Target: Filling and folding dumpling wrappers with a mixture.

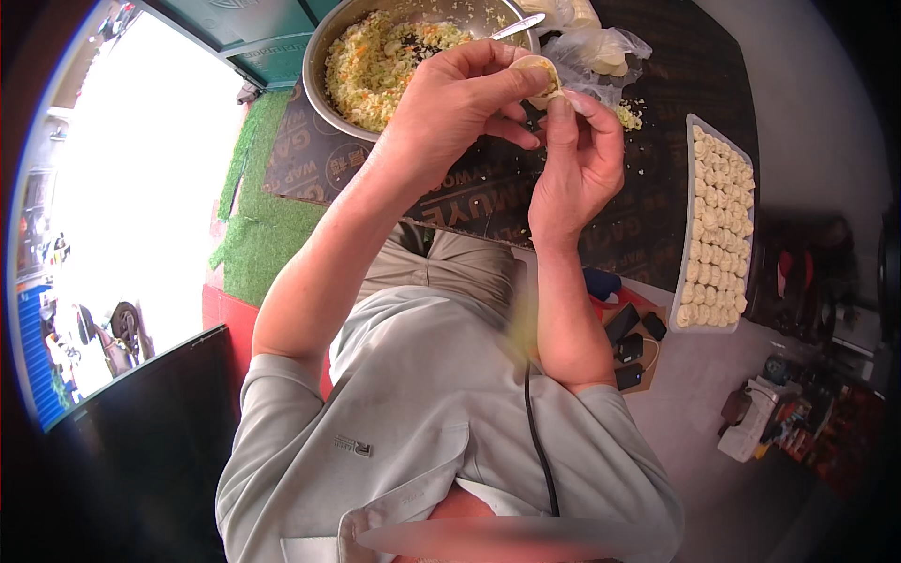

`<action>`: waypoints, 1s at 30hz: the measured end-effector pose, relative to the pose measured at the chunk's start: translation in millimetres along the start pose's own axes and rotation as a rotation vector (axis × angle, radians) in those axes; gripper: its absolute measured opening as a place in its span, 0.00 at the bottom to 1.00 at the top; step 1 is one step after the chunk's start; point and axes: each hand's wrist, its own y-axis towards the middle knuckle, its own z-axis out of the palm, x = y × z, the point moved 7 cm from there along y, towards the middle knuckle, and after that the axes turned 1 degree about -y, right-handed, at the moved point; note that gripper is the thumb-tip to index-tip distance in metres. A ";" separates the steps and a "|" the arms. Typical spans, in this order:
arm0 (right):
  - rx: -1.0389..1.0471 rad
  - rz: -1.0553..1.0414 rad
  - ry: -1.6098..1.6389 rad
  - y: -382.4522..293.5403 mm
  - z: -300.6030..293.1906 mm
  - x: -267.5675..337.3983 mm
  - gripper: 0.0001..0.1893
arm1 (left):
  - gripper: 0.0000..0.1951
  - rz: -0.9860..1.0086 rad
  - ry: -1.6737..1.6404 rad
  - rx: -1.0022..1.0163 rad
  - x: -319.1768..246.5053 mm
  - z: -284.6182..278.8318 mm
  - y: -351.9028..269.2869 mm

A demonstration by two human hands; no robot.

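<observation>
My left hand [468, 105] holds a small round dough wrapper [536, 67] with vegetable filling in it, and its thumb rests on the filling. The fingertips of my right hand [581, 151] pinch the wrapper's near edge, where the dough looks gathered. Both hands are raised above the near part of the table, just right of a large steel bowl [314, 77]. Chopped vegetable filling [366, 67] with orange bits lies in that bowl. A metal spoon [519, 26] leans on its right rim. Part of the wrapper is hidden by my fingers.
A plastic bag [637, 43] with round wrappers [609, 62] lies behind my right hand, near spilled filling [630, 116]. On the right, a white tray [691, 169] holds rows of filled dumplings [718, 232] at the edge of the dark plywood table [654, 211]. Phones and chargers [628, 347] sit below.
</observation>
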 end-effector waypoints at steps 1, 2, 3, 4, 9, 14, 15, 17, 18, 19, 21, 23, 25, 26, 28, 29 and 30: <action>0.007 -0.029 -0.013 0.1 -0.3 0.4 0.08 | 0.12 -0.001 -0.001 0.001 1.3 -0.2 1.1; 0.007 -0.029 -0.013 -0.3 -0.6 1.0 0.08 | 0.12 0.002 -0.030 0.006 2.1 -0.2 2.3; 0.006 0.003 0.021 -0.4 0.7 1.5 0.08 | 0.11 0.004 -0.059 0.010 2.7 -0.4 2.9; 0.005 0.035 0.056 -0.3 1.7 1.0 0.08 | 0.11 0.004 -0.060 0.010 3.7 -1.1 2.9; 0.018 0.032 0.061 1.2 4.4 4.4 0.08 | 0.11 0.003 -0.136 0.036 5.5 1.2 1.3; 0.058 0.040 0.023 1.9 4.3 5.3 0.07 | 0.11 0.025 -0.109 0.047 2.2 0.8 0.7; 0.071 0.045 0.019 2.8 5.0 6.0 0.07 | 0.11 0.023 -0.093 0.048 1.8 0.6 0.3; 0.084 0.051 0.014 3.1 5.3 5.9 0.07 | 0.11 0.027 -0.099 0.054 1.7 -0.2 0.2; 0.086 0.054 0.015 3.3 5.2 5.1 0.07 | 0.11 0.032 -0.104 0.061 1.2 -0.1 0.3; 0.087 0.056 0.015 3.4 5.3 4.6 0.07 | 0.11 0.032 -0.104 0.062 1.1 0.2 0.2; 0.089 0.053 0.019 3.7 5.8 5.7 0.07 | 0.11 0.019 -0.084 0.053 1.5 0.3 -0.5; 0.093 0.050 0.023 3.6 6.6 6.4 0.07 | 0.11 0.021 -0.079 0.048 3.2 -0.7 0.4; 0.097 0.044 0.005 3.3 6.9 6.2 0.07 | 0.11 0.024 -0.076 0.044 4.8 -1.6 1.2; 0.098 0.044 0.004 3.1 6.8 5.8 0.07 | 0.10 0.029 -0.076 0.043 4.9 -1.9 1.3; 0.109 0.032 -0.001 2.7 7.2 6.2 0.07 | 0.10 0.033 -0.076 0.042 5.1 -2.5 1.7; 0.109 0.032 -0.001 2.7 6.6 6.1 0.07 | 0.09 0.039 -0.075 0.044 5.1 -3.0 2.4; 0.136 0.033 -0.006 2.5 7.4 6.0 0.07 | 0.09 0.046 -0.073 0.044 4.9 -3.6 2.7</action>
